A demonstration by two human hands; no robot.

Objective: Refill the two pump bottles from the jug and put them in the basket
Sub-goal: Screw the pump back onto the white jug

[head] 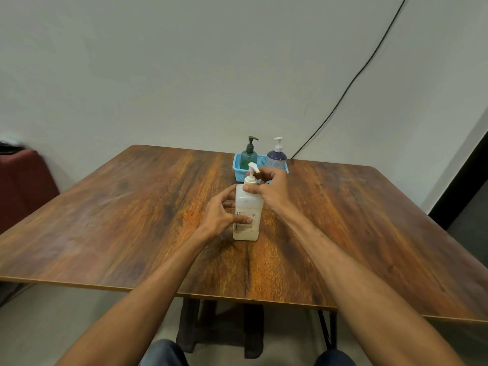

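A white translucent jug (247, 207) with a white pump top stands upright in the middle of the wooden table (132, 220). My left hand (224, 215) grips its body from the left, thumb on the label. My right hand (269, 186) pinches the collar just under the pump head. Behind it a blue basket (237, 170) holds a green pump bottle (249, 154) with a dark pump and a dark blue pump bottle (276, 157) with a white pump. Both stand upright in the basket.
A black cable (351, 83) runs down the wall to the table's far edge. A dark red seat (23, 180) stands to the left. The table's near edge is close to my knees (163, 352).
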